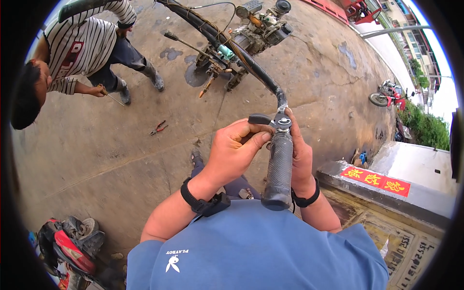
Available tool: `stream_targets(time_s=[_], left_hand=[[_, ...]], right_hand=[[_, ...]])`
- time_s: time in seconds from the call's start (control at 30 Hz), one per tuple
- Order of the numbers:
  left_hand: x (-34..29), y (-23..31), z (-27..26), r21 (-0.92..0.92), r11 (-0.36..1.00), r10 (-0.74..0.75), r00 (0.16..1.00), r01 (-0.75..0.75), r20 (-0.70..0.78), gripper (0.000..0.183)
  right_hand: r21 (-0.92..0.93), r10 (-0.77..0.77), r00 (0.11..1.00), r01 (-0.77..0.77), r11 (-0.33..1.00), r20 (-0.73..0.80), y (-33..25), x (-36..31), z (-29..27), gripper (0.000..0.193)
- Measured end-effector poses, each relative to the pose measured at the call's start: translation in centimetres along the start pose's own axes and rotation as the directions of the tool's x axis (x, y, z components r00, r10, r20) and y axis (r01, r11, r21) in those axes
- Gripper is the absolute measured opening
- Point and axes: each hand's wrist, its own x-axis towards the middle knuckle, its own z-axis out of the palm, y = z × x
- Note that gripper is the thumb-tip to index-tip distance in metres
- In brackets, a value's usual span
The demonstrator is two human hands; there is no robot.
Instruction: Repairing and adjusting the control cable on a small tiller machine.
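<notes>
Your left hand: small pinch below lever, can't tell on what | your right hand: just right of handle, can't tell if holding | lever: near end of bar, points left, left hand nearer

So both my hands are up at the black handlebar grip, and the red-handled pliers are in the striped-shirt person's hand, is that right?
Not quite: the red-handled pliers are lying on the ground, not in that person's hand, as the head view shows. Your left hand and right hand are indeed at the black handlebar grip.
</notes>
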Motion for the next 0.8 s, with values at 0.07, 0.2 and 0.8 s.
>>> stream_targets(time_s=[0.07,0.2,0.8], left_hand=[[0.1,0.3,-0.7,-0.007,1.000,-0.024,0.999,0.024,0.025,0.019],[0.7,1.2,-1.8,-0.166,0.986,0.005,0.999,0.001,0.039,0.041],[0.8,9.5,5.3,0.767,0.629,-0.083,0.970,-0.127,0.230,0.035]], right_hand=[[-0.018,-0.046,0.999,0.046,0.999,-0.010,0.2,0.2,0.2,0.085],[0.025,-0.078,0.994,0.080,0.996,-0.073,0.7,0.6,0.8,0.080],[0.315,0.007,0.967,0.076,0.946,-0.255,6.3,-5.8,-3.7,0.090]])
